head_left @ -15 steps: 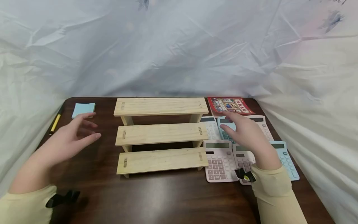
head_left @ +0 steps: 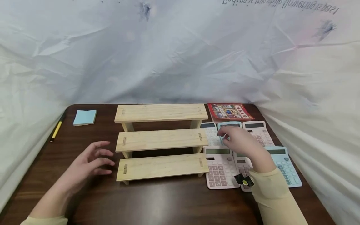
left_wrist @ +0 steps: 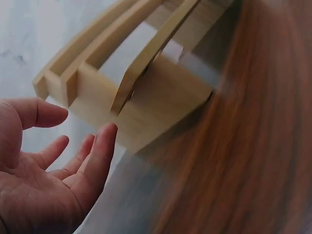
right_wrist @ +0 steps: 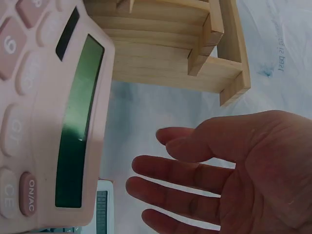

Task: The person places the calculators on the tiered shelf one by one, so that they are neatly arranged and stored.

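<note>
A three-tier wooden rack (head_left: 161,140) stands mid-table. Just off its left end is my left hand (head_left: 91,161), fingers spread and slightly bent, holding nothing. The left wrist view has that hand (left_wrist: 63,180) beside the rack's side panel (left_wrist: 146,117). My right hand (head_left: 243,140) hovers over the calculators, partly covering a blue calculator (head_left: 230,124) in the back row. In the right wrist view its palm is bare; thumb and index finger lie close together, the other fingers extended. Nearby lie a white calculator (head_left: 208,125) and a pink calculator (head_left: 217,179).
Right of the rack are also a second pink calculator (head_left: 244,170), another blue calculator (head_left: 287,168) and a pale calculator (head_left: 254,125). A red book (head_left: 230,112) lies behind them. Blue sticky notes (head_left: 85,117) and a yellow marker (head_left: 57,131) sit at left. Draped sheeting (head_left: 180,53) surrounds the table.
My left hand has come right and nearer the front, toward the rack's left end. The right hand's thumb and index finger have drawn closer together. The head view has tilted up slightly.
</note>
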A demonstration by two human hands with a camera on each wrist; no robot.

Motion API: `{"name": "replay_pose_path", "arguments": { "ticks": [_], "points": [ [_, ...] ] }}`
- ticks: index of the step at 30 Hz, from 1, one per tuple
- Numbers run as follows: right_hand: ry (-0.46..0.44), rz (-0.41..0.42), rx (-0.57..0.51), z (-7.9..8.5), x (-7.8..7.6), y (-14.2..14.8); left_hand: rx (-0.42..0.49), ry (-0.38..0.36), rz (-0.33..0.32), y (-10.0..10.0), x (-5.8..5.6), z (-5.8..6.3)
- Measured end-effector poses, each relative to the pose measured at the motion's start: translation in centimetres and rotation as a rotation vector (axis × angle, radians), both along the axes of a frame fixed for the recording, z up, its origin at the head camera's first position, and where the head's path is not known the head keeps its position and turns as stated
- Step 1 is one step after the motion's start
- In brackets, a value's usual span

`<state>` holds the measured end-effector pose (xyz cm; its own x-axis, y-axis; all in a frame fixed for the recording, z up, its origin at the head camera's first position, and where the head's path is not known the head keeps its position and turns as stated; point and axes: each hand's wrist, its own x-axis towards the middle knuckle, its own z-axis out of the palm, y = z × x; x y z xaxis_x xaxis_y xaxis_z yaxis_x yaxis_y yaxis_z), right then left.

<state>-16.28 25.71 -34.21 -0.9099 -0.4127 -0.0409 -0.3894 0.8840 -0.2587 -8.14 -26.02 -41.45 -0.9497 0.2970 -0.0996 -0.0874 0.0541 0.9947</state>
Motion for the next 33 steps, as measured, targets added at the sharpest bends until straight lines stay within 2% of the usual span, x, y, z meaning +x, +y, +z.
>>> {"name": "replay_pose_path", "arguments": {
  "ticks": [4,10,20,25,28,33],
  "points": [
    [-0.015,0.041,-0.018,-0.1,-0.3,0.4,-0.027,-0.028,0.007,1.0,0.4,-0.7],
    [-0.093,0.069,-0.04,-0.3,-0.7,0.3,-0.012,-0.115,-0.055,2.1,0.9,-1.7],
    [-0.146,0.049,0.016,-1.2,-0.5,0.9,0.066,-0.093,-0.099,3.1,0.7,-3.0],
    [-0.119,0.071,0.013,-1.5,-0.8,0.8,0.137,-0.123,-0.119,3.0,0.2,-3.3],
    [-0.134,0.067,0.013,-1.6,-0.9,0.7,0.173,-0.138,-0.142,2.9,0.1,-3.4],
    [-0.163,0.064,0.026,-1.6,-0.9,0.6,0.209,-0.107,-0.181,2.8,0.1,-3.6]
  ]
}}
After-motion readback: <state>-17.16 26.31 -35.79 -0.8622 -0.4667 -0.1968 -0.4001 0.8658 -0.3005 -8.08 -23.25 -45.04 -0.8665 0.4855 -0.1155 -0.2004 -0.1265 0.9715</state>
